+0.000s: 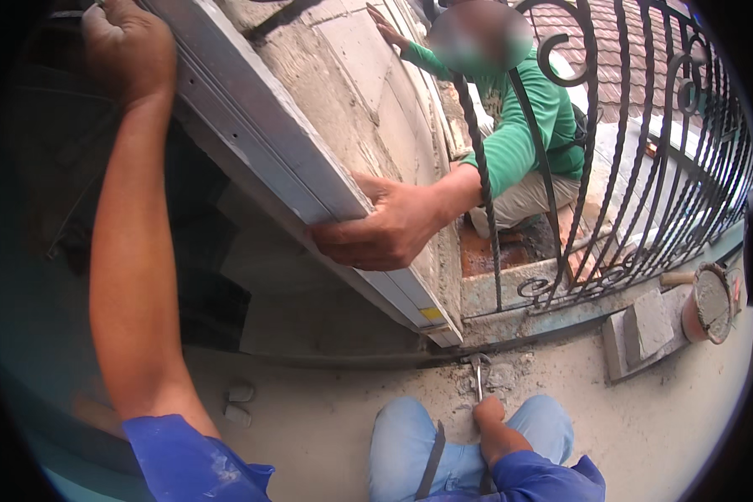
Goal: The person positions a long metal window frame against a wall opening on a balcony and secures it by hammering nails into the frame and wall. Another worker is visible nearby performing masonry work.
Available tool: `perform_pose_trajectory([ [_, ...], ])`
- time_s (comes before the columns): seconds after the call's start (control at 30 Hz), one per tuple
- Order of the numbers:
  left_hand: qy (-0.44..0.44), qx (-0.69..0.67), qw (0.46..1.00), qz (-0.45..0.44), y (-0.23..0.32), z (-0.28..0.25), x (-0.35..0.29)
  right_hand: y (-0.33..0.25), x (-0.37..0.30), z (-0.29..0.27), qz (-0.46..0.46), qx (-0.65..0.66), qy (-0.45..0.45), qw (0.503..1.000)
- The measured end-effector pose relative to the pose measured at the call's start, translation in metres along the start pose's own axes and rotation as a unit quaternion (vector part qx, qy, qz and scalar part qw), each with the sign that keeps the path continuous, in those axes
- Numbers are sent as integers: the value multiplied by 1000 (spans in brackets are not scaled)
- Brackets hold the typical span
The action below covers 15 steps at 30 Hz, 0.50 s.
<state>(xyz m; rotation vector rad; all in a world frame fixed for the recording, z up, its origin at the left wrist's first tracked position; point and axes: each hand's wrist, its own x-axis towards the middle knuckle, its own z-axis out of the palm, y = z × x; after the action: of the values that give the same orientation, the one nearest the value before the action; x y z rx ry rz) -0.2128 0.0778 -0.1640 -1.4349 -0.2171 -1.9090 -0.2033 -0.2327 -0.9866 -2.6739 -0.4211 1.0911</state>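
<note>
A long grey metal frame [251,125], with a yellow sticker near its lower end, runs diagonally along the wall opening. At its upper part, my raised left hand [129,54] is closed beside the edge; the picture's top cuts off the fingertips, and what they grip is unclear. Down between my knees, my right hand [489,410] is wrapped round the handle of a hammer [478,372]. The hammer's head rests close to broken mortar [503,375] by the frame's foot. A co-worker's hand [385,222] grasps the frame's lower half from the other side.
A co-worker in a green shirt [535,125] crouches beyond a black twisted-bar railing [590,159]. At right stand grey blocks [647,328] and a bucket of mortar [711,305]. Two small pale pieces [238,403] lie on the floor at left. Roof tiles [627,50] show behind.
</note>
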Motion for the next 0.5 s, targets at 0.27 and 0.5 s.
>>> perform_pose_trajectory([
  [0.27, -43, -70, 993, -85, 28, -13, -4, 13, 21, 13, -42, 22, -109, 993],
  [0.5, -65, -56, 991, -99, 24, -17, -3, -17, 18, -16, -7, 242, -89, 966],
])
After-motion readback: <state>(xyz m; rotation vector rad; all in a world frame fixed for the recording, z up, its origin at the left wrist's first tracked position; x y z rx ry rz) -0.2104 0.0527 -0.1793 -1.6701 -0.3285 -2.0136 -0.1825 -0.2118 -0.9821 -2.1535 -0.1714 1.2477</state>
